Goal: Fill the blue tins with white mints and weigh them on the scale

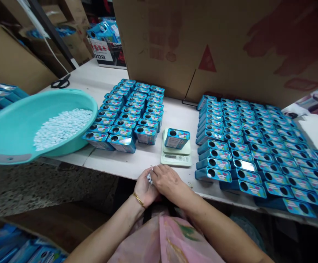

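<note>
Two bare hands meet at the near edge of the tabletop [175, 109]. The left hand [143, 189] is turned palm up, its grip curled into a cup around a few white pellets [149, 178]; the right hand [167, 181] leans over it, touching, and from where I stand I can't tell whether that grip is closed on anything. I'd keep the left palm hollow and level so nothing rolls off, and let the right fingertips take pellets singly, which should make them easier to count and control.

Just beyond sits a pale green scale [185, 161], its display too small for me to read. One blue box [177, 138] stands on it, with a dark round spot on top, perhaps an opening. Best, I think, to keep wrists off the scale and avoid nudging the box.

More blue boxes stand in rows to the left [129, 116] and right [257, 146]. A turquoise basin [13, 120] at far left holds loose pellets, and a large cardboard carton [159, 65] backs everything.
</note>
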A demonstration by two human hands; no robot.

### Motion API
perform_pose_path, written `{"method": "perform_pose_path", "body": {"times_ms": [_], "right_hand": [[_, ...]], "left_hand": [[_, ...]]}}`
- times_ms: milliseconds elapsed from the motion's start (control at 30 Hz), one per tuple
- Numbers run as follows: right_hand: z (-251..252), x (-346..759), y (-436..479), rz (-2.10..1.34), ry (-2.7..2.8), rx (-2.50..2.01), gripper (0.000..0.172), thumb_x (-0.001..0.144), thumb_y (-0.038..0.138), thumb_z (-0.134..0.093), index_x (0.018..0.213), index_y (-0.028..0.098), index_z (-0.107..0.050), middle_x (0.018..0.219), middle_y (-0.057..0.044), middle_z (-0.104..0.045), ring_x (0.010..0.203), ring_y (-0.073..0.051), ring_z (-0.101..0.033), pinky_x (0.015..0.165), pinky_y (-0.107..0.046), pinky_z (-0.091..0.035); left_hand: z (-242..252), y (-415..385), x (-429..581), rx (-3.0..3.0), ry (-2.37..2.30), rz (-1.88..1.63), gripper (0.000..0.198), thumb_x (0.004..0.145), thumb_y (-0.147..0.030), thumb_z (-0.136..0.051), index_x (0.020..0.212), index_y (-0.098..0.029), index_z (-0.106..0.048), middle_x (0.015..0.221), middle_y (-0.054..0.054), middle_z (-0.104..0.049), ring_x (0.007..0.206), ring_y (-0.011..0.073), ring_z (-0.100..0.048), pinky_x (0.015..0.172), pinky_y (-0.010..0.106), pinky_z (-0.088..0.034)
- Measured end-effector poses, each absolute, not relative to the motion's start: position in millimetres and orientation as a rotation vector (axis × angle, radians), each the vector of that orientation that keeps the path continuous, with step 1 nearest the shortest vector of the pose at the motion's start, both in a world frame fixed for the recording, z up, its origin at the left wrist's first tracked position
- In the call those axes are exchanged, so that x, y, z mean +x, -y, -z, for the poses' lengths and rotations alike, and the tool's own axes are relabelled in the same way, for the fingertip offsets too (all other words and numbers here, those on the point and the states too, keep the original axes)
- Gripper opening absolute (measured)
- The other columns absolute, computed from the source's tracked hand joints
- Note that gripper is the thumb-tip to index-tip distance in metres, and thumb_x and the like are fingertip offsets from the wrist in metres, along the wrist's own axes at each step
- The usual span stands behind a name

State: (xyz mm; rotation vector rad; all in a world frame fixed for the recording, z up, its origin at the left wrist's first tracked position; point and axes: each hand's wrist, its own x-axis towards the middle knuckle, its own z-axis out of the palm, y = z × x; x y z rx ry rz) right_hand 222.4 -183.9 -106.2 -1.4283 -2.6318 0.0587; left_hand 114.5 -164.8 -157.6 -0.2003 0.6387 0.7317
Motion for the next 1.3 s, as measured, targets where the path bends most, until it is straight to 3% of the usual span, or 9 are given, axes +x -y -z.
{"method": "perform_pose_path", "body": {"times_ms": [300,467,600,767,1033,1133,1300], "right_hand": [[89,255,161,-0.287,2.48,-1.386,0.013,0.082,0.016,-0.045,0.093,0.018,-0.053,0.088,-0.004,-0.052,0.08,-0.011,-0.051,0.069,-0.02,-0.042],[50,288,124,-0.105,2.248,-1.466,0.018,0.083,0.018,-0.042,0.096,0.018,-0.055,0.096,-0.006,-0.053,0.086,-0.013,-0.053,0.073,-0.022,-0.042],[39,296,102,-0.009,2.284,-1.593,0.02,0.082,0.018,-0.042,0.096,0.02,-0.057,0.093,-0.004,-0.055,0.081,-0.014,-0.055,0.069,-0.022,-0.042],[51,299,94,0.047,2.222,-1.578,0.026,0.083,0.015,-0.041,0.105,0.021,-0.054,0.097,-0.004,-0.057,0.085,-0.014,-0.056,0.071,-0.023,-0.043],[54,278,143,0.026,2.084,-1.401,0.025,0.085,0.016,-0.038,0.103,0.018,-0.055,0.103,-0.007,-0.055,0.096,-0.017,-0.049,0.083,-0.03,-0.041],[78,248,186,-0.183,2.266,-1.275,0.025,0.084,0.019,-0.041,0.106,0.016,-0.053,0.105,-0.008,-0.054,0.094,-0.016,-0.049,0.08,-0.03,-0.043],[131,221,230,-0.197,2.339,-1.346,0.028,0.085,0.016,-0.037,0.11,0.012,-0.05,0.102,-0.011,-0.053,0.099,-0.022,-0.043,0.075,-0.035,-0.042]], "left_hand": [[154,152,124,-0.216,-0.65,-0.827,0.009,0.075,-0.017,-0.048,0.077,-0.011,-0.055,0.07,0.004,-0.061,0.067,0.013,-0.059,0.062,0.025,-0.048],[142,146,118,-0.208,-0.644,-0.817,0.011,0.073,-0.018,-0.052,0.077,-0.008,-0.056,0.084,0.012,-0.061,0.077,0.019,-0.059,0.059,0.026,-0.048],[139,150,111,-0.229,-0.664,-0.823,0.011,0.073,-0.017,-0.052,0.077,-0.008,-0.057,0.085,0.012,-0.061,0.077,0.0186,-0.059,0.059,0.025,-0.048],[144,156,107,-0.24,-0.655,-0.814,0.01,0.072,-0.017,-0.053,0.077,-0.009,-0.057,0.086,0.012,-0.06,0.078,0.0184,-0.058,0.059,0.025,-0.047],[143,155,108,-0.258,-0.557,-0.774,0.01,0.075,-0.016,-0.05,0.08,-0.011,-0.056,0.086,0.009,-0.06,0.08,0.0165,-0.058,0.06,0.024,-0.047],[144,162,106,-0.278,-0.51,-0.748,0.011,0.077,-0.016,-0.047,0.083,-0.011,-0.056,0.08,0.006,-0.06,0.074,0.0126,-0.059,0.064,0.023,-0.049],[149,184,104,-0.353,-0.561,-0.694,0.011,0.078,-0.015,-0.045,0.079,-0.011,-0.055,0.074,0.005,-0.06,0.071,0.0095,-0.059,0.065,0.018,-0.048]]}}
